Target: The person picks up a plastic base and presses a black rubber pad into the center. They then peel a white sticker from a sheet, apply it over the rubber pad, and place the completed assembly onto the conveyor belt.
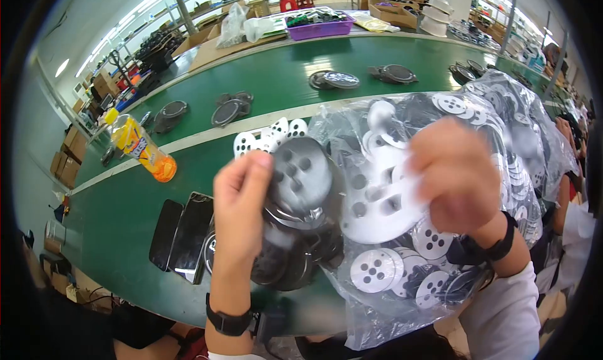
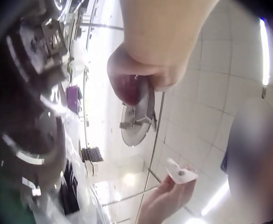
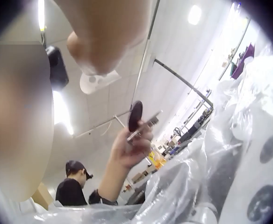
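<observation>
In the head view my left hand (image 1: 242, 190) grips the edge of a round dark-grey disc (image 1: 312, 193) with several holes, thumb on top. The left wrist view shows this disc (image 2: 135, 133) from below, with small brackets on it. My right hand (image 1: 455, 174), blurred, pinches a white sheet piece (image 1: 370, 231) with dark holes. That white piece (image 3: 99, 83) hangs below the fingers in the right wrist view. Under the left hand's disc lies a pile of dark discs (image 1: 282, 259). Beneath the right hand, a clear plastic bag (image 1: 361, 325) holds many white round pieces (image 1: 372, 271) with holes.
Two black phones (image 1: 191, 237) and an orange drink bottle (image 1: 141, 147) stand or lie on the left. White holed pieces (image 1: 245, 144) lie behind the left hand. Dark discs (image 1: 333, 79) sit in groups on the green belt (image 1: 270, 77). Another person sits at the right.
</observation>
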`<state>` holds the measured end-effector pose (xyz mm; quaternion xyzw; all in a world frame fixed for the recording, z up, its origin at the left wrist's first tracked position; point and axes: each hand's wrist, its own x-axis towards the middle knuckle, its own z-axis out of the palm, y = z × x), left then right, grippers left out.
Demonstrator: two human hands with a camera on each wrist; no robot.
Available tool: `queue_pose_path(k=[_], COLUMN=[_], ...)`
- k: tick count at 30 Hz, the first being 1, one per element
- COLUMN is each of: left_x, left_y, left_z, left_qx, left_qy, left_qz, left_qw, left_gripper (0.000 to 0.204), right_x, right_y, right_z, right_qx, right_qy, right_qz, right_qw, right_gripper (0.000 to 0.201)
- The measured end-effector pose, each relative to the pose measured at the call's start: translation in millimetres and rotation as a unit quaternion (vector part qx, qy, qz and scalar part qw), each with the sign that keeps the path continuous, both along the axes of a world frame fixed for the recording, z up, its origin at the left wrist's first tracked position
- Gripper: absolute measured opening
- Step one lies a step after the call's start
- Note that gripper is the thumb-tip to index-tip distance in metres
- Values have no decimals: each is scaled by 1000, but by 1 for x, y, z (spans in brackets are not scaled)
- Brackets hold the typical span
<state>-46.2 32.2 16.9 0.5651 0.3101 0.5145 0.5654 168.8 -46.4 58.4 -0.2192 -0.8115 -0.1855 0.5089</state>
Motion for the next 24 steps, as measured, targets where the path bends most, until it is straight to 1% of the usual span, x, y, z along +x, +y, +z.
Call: queue_pose_path(k=[2, 3, 4, 5, 6, 7, 8, 10, 12, 13, 15, 16, 18, 19, 20, 22, 23, 24], left_x=[-13, -24, -24, -21, -19, -20, -21, -22, -29, -31, -31, -30, -28, -27, -30, -34, -31, -28], left_y=[20, 34, 37, 37, 39, 41, 41, 42, 44, 45, 45, 44, 42, 44, 45, 45, 43, 39], left_z=[-1, -9, -12, -13, -13, -16, -14, -12, -13, -12, -9, -8, -6, -7, -9, -11, -10, -9], left_qx=[-33, -8, -1, 18, 38, 51, 52, 98, 114, 124, 138, 139, 123, 128, 125, 116, 85, 81], left_qy=[-70, -76, -78, -96, -113, -121, -121, -139, -142, -151, -156, -157, -170, -174, -173, -176, -206, -209], left_qz=[55, 62, 67, 128, 188, 206, 208, 280, 287, 307, 345, 347, 339, 347, 348, 277, 253, 252], left_qw=[996, 995, 995, 987, 975, 970, 969, 945, 940, 931, 915, 914, 917, 913, 913, 938, 941, 941], left_gripper=[20, 23, 23, 22, 24, 24, 24, 23, 23, 23, 23, 23, 23, 23, 23, 24, 25, 25], right_x=[11, 16, 14, 18, 22, 21, 17, 2, -16, -24, -37, -41, -51, -51, -50, -53, -54, -54], right_y=[2, 3, 6, 14, 27, 42, 57, 87, 110, 121, 138, 143, 148, 145, 142, 122, 113, 103], right_z=[2, 3, 8, 8, 3, -3, -11, -28, -41, -48, -59, -63, -67, -67, -66, -41, -32, -24], right_qx=[-47, -66, -106, -210, -310, -421, -528, -558, -578, -578, -598, -597, -580, -473, -476, -406, -409, -305], right_qy=[172, 259, 274, 264, 250, 259, 264, 253, 226, 226, 249, 247, 164, 64, 63, 23, 19, 22], right_qz=[-2, 8, -75, -68, -60, -34, -10, -24, -47, -46, -31, -30, -86, -154, -154, -154, -157, -154], right_qw=[984, 964, 953, 939, 915, 868, 807, 790, 783, 783, 762, 762, 793, 865, 863, 901, 899, 940], right_gripper=[10, 10, 6, 6, 7, 9, 10, 14, 14, 14, 18, 18, 24, 27, 27, 24, 24, 19])
